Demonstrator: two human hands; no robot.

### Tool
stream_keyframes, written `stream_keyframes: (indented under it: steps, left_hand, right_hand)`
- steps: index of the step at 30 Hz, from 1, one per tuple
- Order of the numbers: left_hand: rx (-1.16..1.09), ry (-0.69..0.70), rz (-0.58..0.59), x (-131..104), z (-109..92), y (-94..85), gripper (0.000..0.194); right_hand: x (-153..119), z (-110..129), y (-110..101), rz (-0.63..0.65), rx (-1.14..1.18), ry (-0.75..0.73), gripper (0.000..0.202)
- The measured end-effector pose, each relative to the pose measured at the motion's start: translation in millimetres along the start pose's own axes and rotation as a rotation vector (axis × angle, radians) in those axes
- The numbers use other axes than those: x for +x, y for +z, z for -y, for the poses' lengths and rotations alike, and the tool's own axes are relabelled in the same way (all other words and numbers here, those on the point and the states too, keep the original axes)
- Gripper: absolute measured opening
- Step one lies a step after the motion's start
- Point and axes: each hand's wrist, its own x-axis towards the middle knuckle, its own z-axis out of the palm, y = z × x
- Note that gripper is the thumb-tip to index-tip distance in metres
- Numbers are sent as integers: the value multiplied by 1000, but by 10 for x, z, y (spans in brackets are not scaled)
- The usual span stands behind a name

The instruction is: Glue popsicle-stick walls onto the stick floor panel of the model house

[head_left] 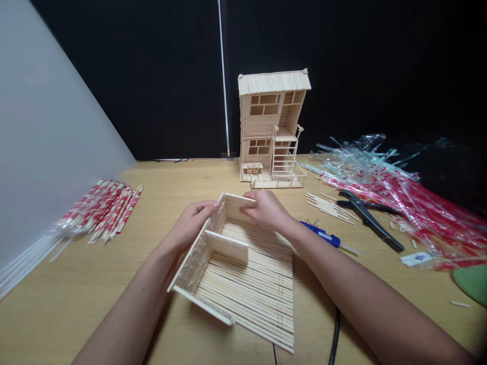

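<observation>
Two hands of mine steady a stick-built, open-topped room [243, 294] in front of me, its bare floor edge turned my way; I can't tell whether it rests on the wooden table [171, 187]. My left hand [192, 223] grips the long side wall [194, 253], thumb over its top edge, seemingly to brace the corner. My right hand [268, 209] pinches the far end wall [233, 205], thumb inside and fingers behind, likely so that both walls stay square. The partition [228, 247] stands untouched between.

Past my right forearm lies a blue glue gun [321, 233], probably placed for easy reach, near flat stick pieces [329, 207] and a black-handled cutter [369, 220]. Red-and-white wrapped chopsticks [112, 208] sit left, stripped plastic wrappers [411, 203] right (rather a heap). Furthest back, a two-storey stick house [262, 124] stands upright, perhaps out of harm's way.
</observation>
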Motion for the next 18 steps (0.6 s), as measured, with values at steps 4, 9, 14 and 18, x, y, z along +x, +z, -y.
stream_keyframes:
  steps: [4,9,14,18]
  left_hand:
    - [-13,8,0,11,29,-7,41]
    - [-29,14,-1,18,58,-10,41]
    - [-23,13,-14,19,64,-4,42]
    - [-17,16,-21,24,71,-5,42]
  right_hand:
    - [2,-12,11,-1,7,4,6]
    - [10,-16,29,1,24,-1,8]
    - [12,-4,25,-7,25,-12,8]
    - [5,-8,24,-11,25,-5,8]
